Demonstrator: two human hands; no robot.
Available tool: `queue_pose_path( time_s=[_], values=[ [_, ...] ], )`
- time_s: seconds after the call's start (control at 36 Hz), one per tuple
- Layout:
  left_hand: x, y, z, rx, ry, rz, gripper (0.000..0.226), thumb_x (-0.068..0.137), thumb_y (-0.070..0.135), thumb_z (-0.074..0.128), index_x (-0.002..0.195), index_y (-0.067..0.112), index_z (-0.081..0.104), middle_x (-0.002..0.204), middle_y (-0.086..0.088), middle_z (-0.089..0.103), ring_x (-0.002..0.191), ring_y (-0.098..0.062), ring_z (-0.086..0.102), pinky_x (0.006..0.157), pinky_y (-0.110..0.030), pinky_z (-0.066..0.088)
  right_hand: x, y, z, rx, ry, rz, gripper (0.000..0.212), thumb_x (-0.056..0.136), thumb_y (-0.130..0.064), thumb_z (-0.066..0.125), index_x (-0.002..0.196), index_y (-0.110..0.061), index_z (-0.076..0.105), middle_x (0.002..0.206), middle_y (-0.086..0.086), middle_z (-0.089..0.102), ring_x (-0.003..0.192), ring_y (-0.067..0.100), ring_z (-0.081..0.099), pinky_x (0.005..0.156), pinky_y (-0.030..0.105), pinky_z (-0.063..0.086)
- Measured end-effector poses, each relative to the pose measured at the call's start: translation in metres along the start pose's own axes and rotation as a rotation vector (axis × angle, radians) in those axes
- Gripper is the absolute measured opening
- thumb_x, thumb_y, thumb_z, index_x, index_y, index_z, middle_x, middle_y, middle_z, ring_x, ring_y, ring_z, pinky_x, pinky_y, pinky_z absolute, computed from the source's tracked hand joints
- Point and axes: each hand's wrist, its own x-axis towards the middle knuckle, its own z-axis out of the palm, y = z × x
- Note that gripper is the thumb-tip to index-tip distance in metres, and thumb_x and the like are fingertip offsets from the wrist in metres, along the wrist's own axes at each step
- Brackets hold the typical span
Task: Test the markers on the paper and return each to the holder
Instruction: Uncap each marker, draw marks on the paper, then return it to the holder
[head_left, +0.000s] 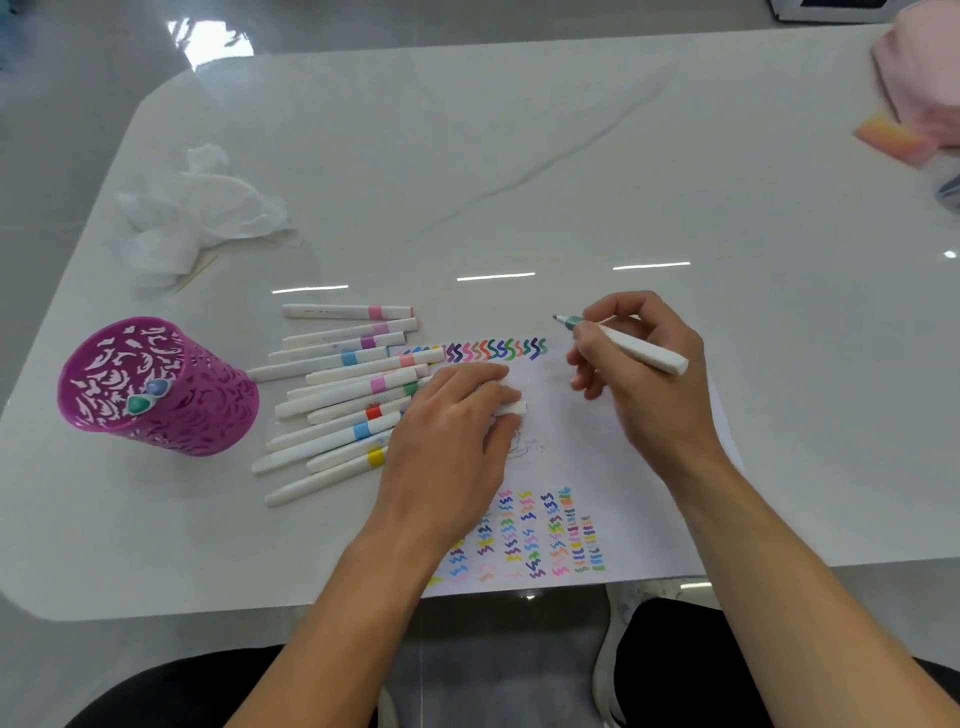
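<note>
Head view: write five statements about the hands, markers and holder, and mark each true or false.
1. The right hand holds an uncapped marker. True.
2. The purple holder is empty. False: two marker ends show inside it.
3. The left hand lies flat and empty. False: it grips a white cap over the paper.
4. A pile of capped markers lies right of the holder. True.
5. The crumpled tissue lies right of the paper. False: it lies far left, beyond the holder.

The glossy white desk (519, 156) carries a scribbled paper (566, 415) at lower centre. Loose markers (332, 400) and a purple holder (156, 384) sit left. A crumpled tissue (208, 208) lies upper left.
</note>
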Motion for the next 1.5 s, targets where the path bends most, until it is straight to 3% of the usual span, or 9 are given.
queue_pose_path(
  time_s=[0.11,0.22,0.42,0.61,0.81,0.97,1.19,1.36,1.5],
  values=[
    [-0.002,0.006,-0.007,-0.084,0.133,-0.021,0.022,0.095,0.029,0.067,0.116,0.026,0.070,0.134,0.013,0.061,0.121,-0.007,0.056,0.100,-0.021,0.040,-0.010,-0.012,0.012,-0.024,-0.046,-0.027,0.011,0.091,-0.010,0.075,0.100,-0.015,0.075,0.077,0.004,0.075,0.063,0.016,0.069,0.058,0.023,0.054],
    [-0.004,0.009,-0.017,-0.245,0.203,-0.099,0.021,0.095,0.030,0.066,0.115,0.026,0.071,0.124,0.015,0.061,0.109,-0.001,0.057,0.090,-0.012,0.046,-0.021,-0.018,0.020,0.029,-0.057,0.006,0.007,0.099,-0.018,0.070,0.101,-0.017,0.077,0.080,0.005,0.075,0.066,0.016,0.069,0.063,0.024,0.057],
    [-0.010,0.012,-0.030,-0.506,0.177,-0.272,0.011,0.095,0.027,0.066,0.104,0.033,0.065,0.097,0.024,0.064,0.093,0.011,0.060,0.069,-0.001,0.045,-0.033,-0.028,0.024,0.079,-0.016,0.022,0.013,0.103,-0.023,0.061,0.101,-0.021,0.073,0.078,0.000,0.076,0.066,0.015,0.071,0.061,0.022,0.056],
    [-0.017,0.017,-0.036,-0.700,0.123,-0.327,0.012,0.097,0.027,0.064,0.097,0.038,0.060,0.095,0.014,0.072,0.088,-0.002,0.071,0.081,-0.026,0.060,-0.040,-0.033,0.028,0.103,-0.042,0.010,0.011,0.095,-0.025,0.061,0.096,-0.017,0.068,0.075,0.001,0.074,0.064,0.017,0.071,0.060,0.022,0.055],
    [-0.021,0.022,-0.043,-0.739,0.112,-0.295,0.012,0.096,0.024,0.066,0.106,0.030,0.065,0.097,0.012,0.072,0.090,-0.006,0.071,0.082,-0.030,0.060,-0.045,-0.034,0.030,0.071,-0.088,0.006,0.010,0.099,-0.022,0.061,0.094,-0.018,0.069,0.073,0.000,0.073,0.063,0.016,0.070,0.059,0.022,0.055],
    [-0.026,0.025,-0.045,-0.670,0.098,-0.240,0.016,0.098,0.030,0.063,0.105,0.044,0.064,0.094,0.020,0.070,0.087,-0.001,0.069,0.074,-0.012,0.055,-0.048,-0.039,0.029,0.082,-0.112,-0.002,0.010,0.098,-0.023,0.061,0.094,-0.017,0.069,0.074,0.002,0.073,0.064,0.019,0.070,0.059,0.024,0.055],
    [-0.026,0.022,-0.048,-0.686,0.110,-0.228,0.019,0.101,0.029,0.055,0.111,0.026,0.071,0.080,0.013,0.069,0.078,-0.007,0.069,0.071,-0.018,0.055,-0.048,-0.040,0.032,0.123,-0.195,-0.002,0.009,0.100,-0.018,0.063,0.095,-0.015,0.069,0.074,0.005,0.073,0.063,0.022,0.070,0.059,0.026,0.056],
    [-0.022,0.019,-0.047,-0.652,0.115,-0.222,0.018,0.102,0.023,0.055,0.106,0.026,0.072,0.077,0.012,0.066,0.069,-0.006,0.065,0.069,-0.027,0.056,-0.044,-0.036,0.031,0.170,-0.251,0.026,0.009,0.103,-0.015,0.061,0.099,-0.010,0.067,0.075,0.005,0.072,0.062,0.022,0.069,0.059,0.027,0.055],
    [-0.018,0.020,-0.045,-0.628,0.134,-0.226,0.017,0.100,0.026,0.057,0.104,0.027,0.073,0.074,0.014,0.065,0.067,-0.006,0.062,0.063,-0.017,0.050,-0.039,-0.032,0.027,0.150,-0.270,0.040,0.010,0.105,-0.015,0.060,0.099,-0.013,0.068,0.077,0.006,0.073,0.065,0.022,0.070,0.062,0.026,0.055]
  ],
)
